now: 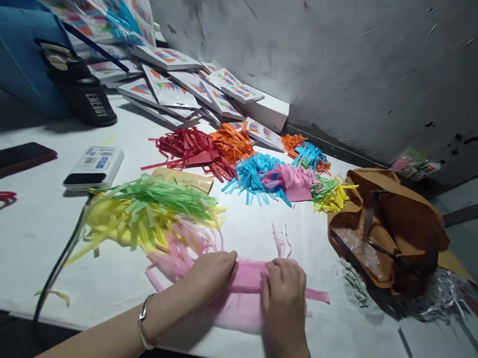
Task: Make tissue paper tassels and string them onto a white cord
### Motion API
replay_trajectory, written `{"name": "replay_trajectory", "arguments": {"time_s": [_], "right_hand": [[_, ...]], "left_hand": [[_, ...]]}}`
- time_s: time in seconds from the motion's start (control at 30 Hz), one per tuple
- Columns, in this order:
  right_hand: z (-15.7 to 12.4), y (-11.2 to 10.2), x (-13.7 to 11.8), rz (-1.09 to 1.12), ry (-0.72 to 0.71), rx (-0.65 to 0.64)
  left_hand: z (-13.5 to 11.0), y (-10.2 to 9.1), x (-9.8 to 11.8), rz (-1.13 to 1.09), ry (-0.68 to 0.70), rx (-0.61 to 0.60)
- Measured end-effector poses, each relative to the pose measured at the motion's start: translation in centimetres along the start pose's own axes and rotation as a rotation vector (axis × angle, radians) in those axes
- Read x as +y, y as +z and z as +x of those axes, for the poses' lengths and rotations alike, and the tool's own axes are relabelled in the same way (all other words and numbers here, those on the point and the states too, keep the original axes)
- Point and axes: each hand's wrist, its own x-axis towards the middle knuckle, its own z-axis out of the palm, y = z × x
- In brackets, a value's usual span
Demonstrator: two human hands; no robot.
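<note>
Pink tissue paper (239, 311) lies in front of me, with a folded band across its upper part and cut strips at its far edge. My left hand (212, 274) has its fingers closed on the band's left end. Farther right, my right hand (284, 290) curls its fingers over the same band, whose end sticks out past it. Loose pink strips (178, 245) spread beside my left hand. Beyond them lie fringed yellow paper (118, 225) and green paper (161, 196). My fingertips are partly hidden against the paper.
A brown bag (395, 210) stands open at right, near a white twisted cord (354, 283). Behind are red (188, 151), orange and blue tassels and flat printed packs (171, 88). At left are a power bank (96, 167) with a cable, a phone (13, 160) and a black bottle (82, 94).
</note>
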Motion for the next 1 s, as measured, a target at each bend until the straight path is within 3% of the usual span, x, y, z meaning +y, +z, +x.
{"name": "replay_trajectory", "arguments": {"time_s": [0.07,0.13,0.27,0.43,0.63,0.8,1.0], "right_hand": [[-0.6,0.1,-0.6,0.058,-0.172,-0.028],[-1.0,0.8,-0.9,0.073,-0.250,-0.040],[-1.2,1.9,-0.8,0.061,-0.229,0.008],[-1.1,1.1,-1.6,0.111,-0.183,0.001],[-1.5,1.5,-2.2,0.041,-0.261,-0.006],[-2.9,1.2,-0.9,0.054,-0.192,0.007],[-1.5,2.0,0.6,-0.092,-0.044,-0.091]], "left_hand": [[0.2,0.2,0.0,-0.006,-0.002,0.005],[0.2,0.1,-0.1,-0.015,0.003,0.012],[-1.1,-0.1,-0.6,-0.041,0.073,0.101],[-2.6,1.9,-1.1,-0.025,0.462,0.463],[-2.3,3.1,-2.3,-0.050,0.539,0.456],[-2.7,2.9,-3.6,-0.066,0.514,0.432],[-2.3,1.7,-2.7,0.078,0.240,0.331]]}}
